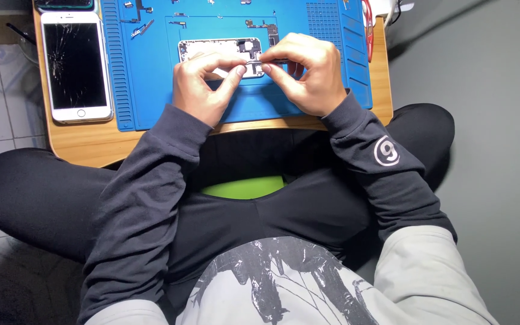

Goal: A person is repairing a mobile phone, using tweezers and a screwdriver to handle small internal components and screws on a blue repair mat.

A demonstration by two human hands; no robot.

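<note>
My left hand (203, 84) and my right hand (308, 72) meet above a blue repair mat (145, 90). Between the fingertips of both hands I pinch a small silver metal part (254, 64). Just behind my hands lies an opened phone housing (212, 47), silver, with its insides showing; my fingers hide its near edge. A dark circuit board piece (269, 31) rests on the mat beyond the housing.
A white phone with a cracked dark screen (75, 66) lies on the wooden table (85, 141) left of the mat. Small screws and brackets (139, 27) are scattered at the mat's far left. A red-handled tool (368, 24) sits at the right edge.
</note>
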